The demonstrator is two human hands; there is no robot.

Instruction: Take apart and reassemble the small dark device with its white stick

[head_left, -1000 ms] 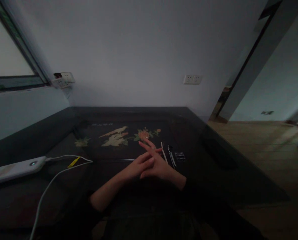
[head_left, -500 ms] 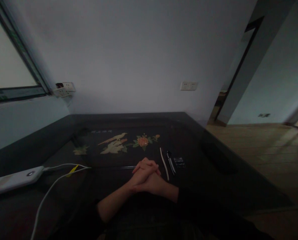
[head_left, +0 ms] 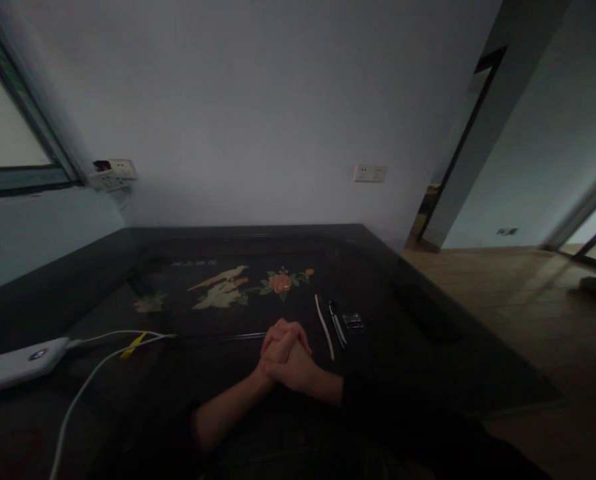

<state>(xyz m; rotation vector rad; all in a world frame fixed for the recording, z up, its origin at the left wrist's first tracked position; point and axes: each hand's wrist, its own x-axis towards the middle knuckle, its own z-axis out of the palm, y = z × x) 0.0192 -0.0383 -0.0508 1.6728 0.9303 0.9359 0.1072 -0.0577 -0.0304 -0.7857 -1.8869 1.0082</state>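
Observation:
My left hand [head_left: 272, 356] and my right hand [head_left: 302, 371] are clasped together on the dark table [head_left: 218, 383], their fingers interlocked. No object shows between them, though the palms are hidden. Just right of my hands lies a thin, pale, slightly curved strip [head_left: 325, 329]. Beside that is a slim black-and-silver tool [head_left: 338, 327] whose kind I cannot make out. A small shiny dark packet [head_left: 353, 323] lies farthest right of the three. Neither hand touches them.
At the left, a white power bank [head_left: 23, 363] lies with a white cable [head_left: 81, 397] carrying a yellow tag [head_left: 134, 345]. The tabletop bears a bird and flower picture [head_left: 281, 283]. Wall sockets [head_left: 369, 173] are above the table's back edge.
The whole view has shifted slightly, so the table and wall appear a little farther left. My hands stay clasped, with the right thumb and fingers slightly rearranged.

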